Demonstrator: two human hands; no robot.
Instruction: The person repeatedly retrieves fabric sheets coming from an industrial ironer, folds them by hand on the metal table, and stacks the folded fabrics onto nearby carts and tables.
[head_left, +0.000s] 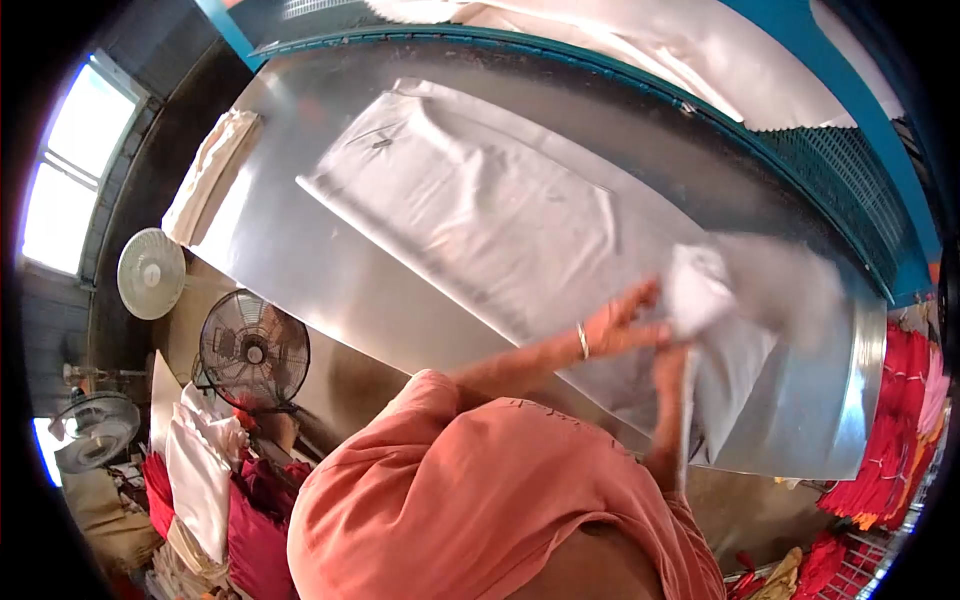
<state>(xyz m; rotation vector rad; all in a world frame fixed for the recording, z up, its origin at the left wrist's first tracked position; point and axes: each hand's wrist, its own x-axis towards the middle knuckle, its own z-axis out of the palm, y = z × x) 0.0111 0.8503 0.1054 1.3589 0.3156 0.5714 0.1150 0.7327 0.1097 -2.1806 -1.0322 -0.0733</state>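
Observation:
A long white cloth [470,190] lies with folds and wrinkles across a shiny metal table [270,225]. At its right part, a bunched white piece of fabric [698,290] is lifted and smeared by motion. My left hand [632,315], with a light band at the wrist, reaches to the left side of this bunch, thumb and fingers apart. Just below the bunch is my right hand [671,372], close to a hanging cloth edge. Its fingers are blurred and partly hidden, so its grip cannot be made out.
Folded cream cloth [215,175] lies at the table's left end. A blue frame [800,50] with white fabric [690,60] runs along the far side. Fans [254,350] and piled fabrics [200,470] are at the left; red cloths [885,430] hang at the right.

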